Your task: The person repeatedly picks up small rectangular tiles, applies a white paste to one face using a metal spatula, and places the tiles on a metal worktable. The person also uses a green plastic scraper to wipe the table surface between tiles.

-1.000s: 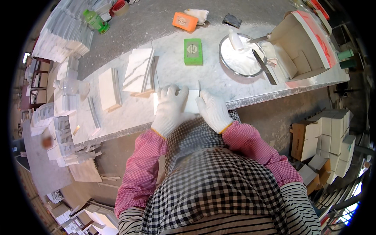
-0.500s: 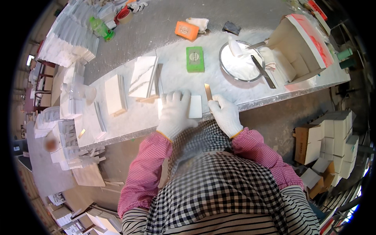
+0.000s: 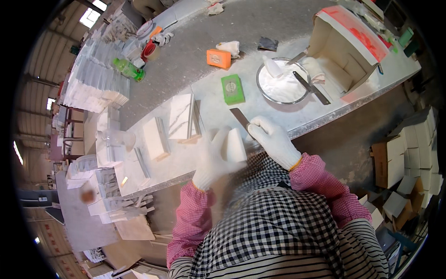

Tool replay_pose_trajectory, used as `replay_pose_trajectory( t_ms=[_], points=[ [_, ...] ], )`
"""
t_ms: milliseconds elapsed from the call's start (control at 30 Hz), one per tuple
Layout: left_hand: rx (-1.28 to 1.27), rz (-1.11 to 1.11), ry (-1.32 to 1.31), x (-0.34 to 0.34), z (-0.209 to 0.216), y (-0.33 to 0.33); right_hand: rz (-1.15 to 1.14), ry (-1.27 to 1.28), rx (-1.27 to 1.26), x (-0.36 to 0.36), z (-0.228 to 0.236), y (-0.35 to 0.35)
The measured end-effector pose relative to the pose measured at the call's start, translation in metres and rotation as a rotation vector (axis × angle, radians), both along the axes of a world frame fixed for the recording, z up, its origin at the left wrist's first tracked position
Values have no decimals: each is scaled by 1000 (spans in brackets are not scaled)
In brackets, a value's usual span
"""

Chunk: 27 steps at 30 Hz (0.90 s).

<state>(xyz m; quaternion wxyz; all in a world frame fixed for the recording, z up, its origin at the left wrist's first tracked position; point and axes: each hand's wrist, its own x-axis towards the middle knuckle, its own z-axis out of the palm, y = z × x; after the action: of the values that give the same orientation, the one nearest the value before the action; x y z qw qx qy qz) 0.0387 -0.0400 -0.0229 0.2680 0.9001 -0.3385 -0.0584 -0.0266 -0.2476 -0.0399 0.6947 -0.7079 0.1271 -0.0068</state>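
Note:
My gloved left hand [image 3: 211, 158], smeared by motion, is at the bench's front edge around a small white tile [image 3: 236, 145]. The tile stands tilted between its thumb and fingers. My gloved right hand [image 3: 274, 141] is closed on a flat metal scraper [image 3: 239, 117], whose blade points away to the left; its handle end is hidden in the glove. Beyond the left hand lean marble-patterned tiles [image 3: 181, 116], with plainer pale tiles [image 3: 156, 138] to their left.
A steel bowl of white paste [image 3: 284, 86] holds a white scoop, with a dark-handled spatula [image 3: 310, 87] across its rim. An open carton [image 3: 341, 56] stands at right. Green [image 3: 232, 89] and orange [image 3: 218, 58] boxes lie farther back. Stacked slabs [image 3: 95, 76] rise at far left.
The white tile has gone from flat under my left palm to tilted in that hand. The scraper's blade has swung to the left. The whole view has shifted and turned.

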Motion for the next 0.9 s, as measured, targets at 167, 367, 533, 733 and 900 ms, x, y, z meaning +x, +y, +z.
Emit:
replay_pose_trajectory(
  t_ms=[167, 367, 533, 733, 900],
  points=[
    [-97, -29, -27, -10, 4, -1, 44, -46, 93, -2, 15, 4],
    [-135, -15, -16, -17, 9, -7, 37, -32, 142, -4, 21, 5],
    [-104, -34, -65, -17, 8, -7, 22, -22, 166, -3, 16, 8],
    [-176, 18, -26, -22, 10, -12, 0, -12, 148, -1, 10, 12],
    [-112, 12, -159, -21, 6, -13, -58, -62, 128, -1, -2, 25]
  ],
)
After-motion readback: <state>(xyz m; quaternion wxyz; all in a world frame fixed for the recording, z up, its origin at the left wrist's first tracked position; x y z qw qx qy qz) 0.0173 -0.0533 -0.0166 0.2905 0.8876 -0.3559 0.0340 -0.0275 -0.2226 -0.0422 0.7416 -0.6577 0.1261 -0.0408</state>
